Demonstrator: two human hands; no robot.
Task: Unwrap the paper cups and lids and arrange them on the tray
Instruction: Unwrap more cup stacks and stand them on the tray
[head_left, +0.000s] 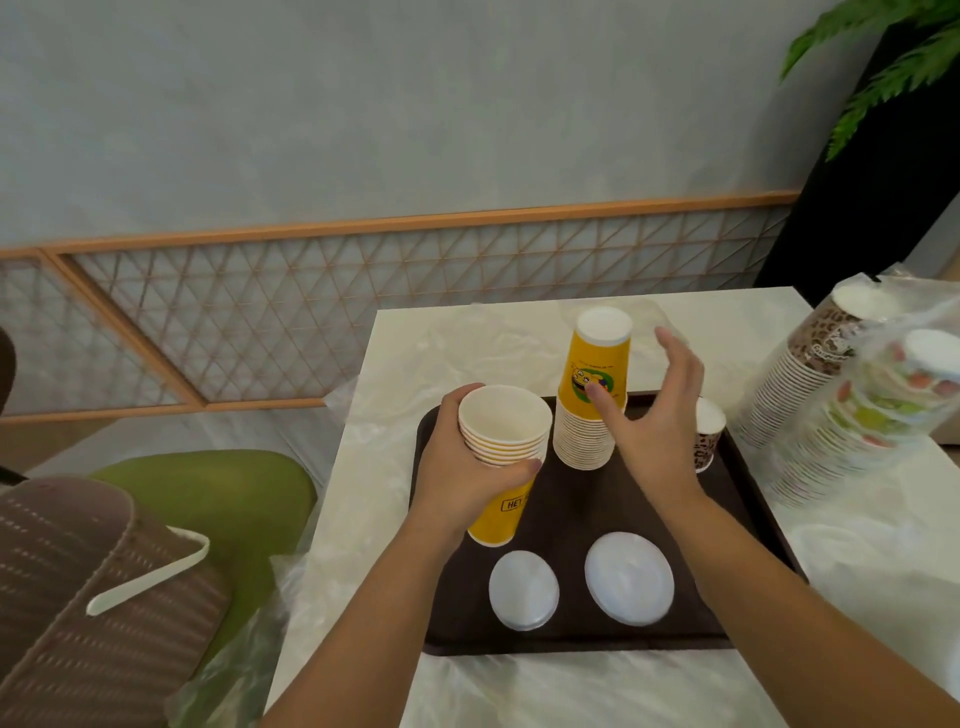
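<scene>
The left hand is gripping a small stack of yellow cups above the tray. The right hand is hovering with fingers spread beside the inverted cup stack on that tray

A café or similar eating place. A pale marble-look table carries a dark brown serving tray and bulk sleeves of printed paper cups, stock typical of drink service. A green upholstered seat, a wood-framed lattice wall panel and a potted fern furnish the customer area.
</scene>
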